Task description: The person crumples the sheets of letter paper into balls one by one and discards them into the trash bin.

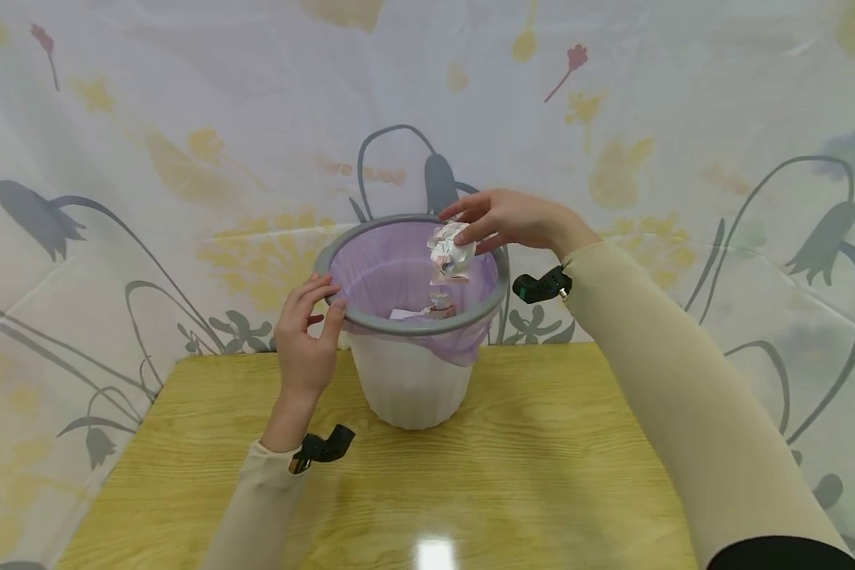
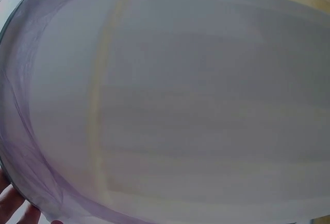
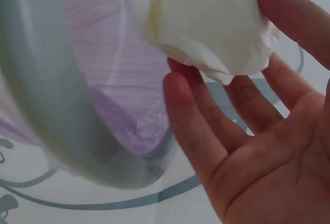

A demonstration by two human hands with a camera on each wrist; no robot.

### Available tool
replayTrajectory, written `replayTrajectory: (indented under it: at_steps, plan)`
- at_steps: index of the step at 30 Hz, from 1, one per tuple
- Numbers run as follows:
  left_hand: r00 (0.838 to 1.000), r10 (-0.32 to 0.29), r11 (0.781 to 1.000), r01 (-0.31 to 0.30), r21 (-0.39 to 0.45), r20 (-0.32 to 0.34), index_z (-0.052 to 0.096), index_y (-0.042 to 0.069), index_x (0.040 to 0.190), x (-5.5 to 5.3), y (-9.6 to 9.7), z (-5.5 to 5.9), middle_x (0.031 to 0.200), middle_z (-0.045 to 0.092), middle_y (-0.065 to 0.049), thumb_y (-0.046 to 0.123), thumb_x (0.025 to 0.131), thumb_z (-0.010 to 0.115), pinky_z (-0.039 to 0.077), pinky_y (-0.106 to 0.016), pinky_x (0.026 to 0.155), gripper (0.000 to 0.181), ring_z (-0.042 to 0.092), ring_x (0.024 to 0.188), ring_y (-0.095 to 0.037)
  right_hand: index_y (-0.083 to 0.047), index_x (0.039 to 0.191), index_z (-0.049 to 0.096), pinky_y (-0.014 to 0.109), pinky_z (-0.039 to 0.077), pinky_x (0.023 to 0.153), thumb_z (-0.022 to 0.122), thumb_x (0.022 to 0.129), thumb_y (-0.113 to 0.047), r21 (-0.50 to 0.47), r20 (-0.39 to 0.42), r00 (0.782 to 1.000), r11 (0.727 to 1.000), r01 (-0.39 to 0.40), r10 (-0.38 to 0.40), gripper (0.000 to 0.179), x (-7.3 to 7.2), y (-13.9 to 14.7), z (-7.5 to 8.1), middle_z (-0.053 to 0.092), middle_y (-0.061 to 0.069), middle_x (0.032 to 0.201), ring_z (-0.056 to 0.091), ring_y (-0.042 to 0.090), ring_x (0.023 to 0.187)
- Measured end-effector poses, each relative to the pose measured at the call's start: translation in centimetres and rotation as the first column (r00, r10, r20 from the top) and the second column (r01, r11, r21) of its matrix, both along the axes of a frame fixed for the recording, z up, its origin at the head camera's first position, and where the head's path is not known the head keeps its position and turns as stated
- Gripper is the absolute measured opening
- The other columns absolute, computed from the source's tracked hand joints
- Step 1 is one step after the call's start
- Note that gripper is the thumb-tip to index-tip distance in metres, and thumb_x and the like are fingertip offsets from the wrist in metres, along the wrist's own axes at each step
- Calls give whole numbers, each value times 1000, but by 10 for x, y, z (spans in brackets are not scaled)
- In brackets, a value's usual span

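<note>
A white trash bin [image 1: 409, 380] with a grey rim [image 1: 406, 326] stands upright on the table, lined with a purple bag [image 1: 381, 265]. My left hand [image 1: 306, 340] holds the rim at its left side, fingers over the edge and thumb nearer the front. In the left wrist view the bin's wall [image 2: 206, 95] fills most of the picture, with fingertips [image 2: 11, 203] at the rim. Over the bin's opening, toward its right side, my right hand [image 1: 516, 222] pinches a crumpled piece of paper [image 1: 451, 253]. The right wrist view shows this white paper [image 3: 216, 28] between thumb and fingers.
Scraps of paper [image 1: 438, 305] lie inside the bin. Beneath it is a wood-grain table [image 1: 541, 459], and a flower-printed cloth [image 1: 256, 119] hangs close behind the bin. Part of the purple bag [image 1: 463, 347] hangs over the front right of the rim.
</note>
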State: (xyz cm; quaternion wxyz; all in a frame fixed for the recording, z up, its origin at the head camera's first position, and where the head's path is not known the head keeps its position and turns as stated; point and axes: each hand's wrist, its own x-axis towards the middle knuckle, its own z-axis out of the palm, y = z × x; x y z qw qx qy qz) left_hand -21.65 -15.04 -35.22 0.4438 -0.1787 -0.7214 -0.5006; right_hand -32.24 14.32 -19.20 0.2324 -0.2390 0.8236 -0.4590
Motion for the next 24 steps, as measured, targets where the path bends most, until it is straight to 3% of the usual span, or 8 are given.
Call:
replayTrajectory:
  at_steps: [7,14,18,24]
  plan:
    - [1000,6,1000,-6,29,4,72,-1,111,1,-2,0,127,65,-11,9,93,68,47,-17,75,22,52,129,-27,-4,139,54,42,48,99,69,93,-11,55,42,998,998,-43,41,49,-5,-19,-5,44,10,146,57,24,113]
    - [1000,5,1000,-5,24,3,71,-4,111,-1,-2,0,126,65,-15,2,91,67,47,-16,77,21,52,129,-28,-5,135,57,43,50,97,69,92,-6,39,62,997,998,-55,53,45,-5,-25,-9,58,13,131,59,26,111]
    - [1000,-2,1000,2,22,-2,71,-4,112,-2,-2,-1,126,64,-16,0,91,67,47,-16,77,22,52,129,-30,-6,138,56,42,49,99,69,93,-8,38,52,997,998,-53,51,47,-5,-26,-9,55,11,136,57,25,116]
    - [1000,-15,1000,15,19,3,73,1,113,-1,-2,-2,128,65,-9,8,94,67,48,-18,77,21,51,130,-24,-6,140,53,43,46,103,68,93,-11,39,26,997,997,-72,71,50,-7,-25,-8,54,12,140,53,28,127]
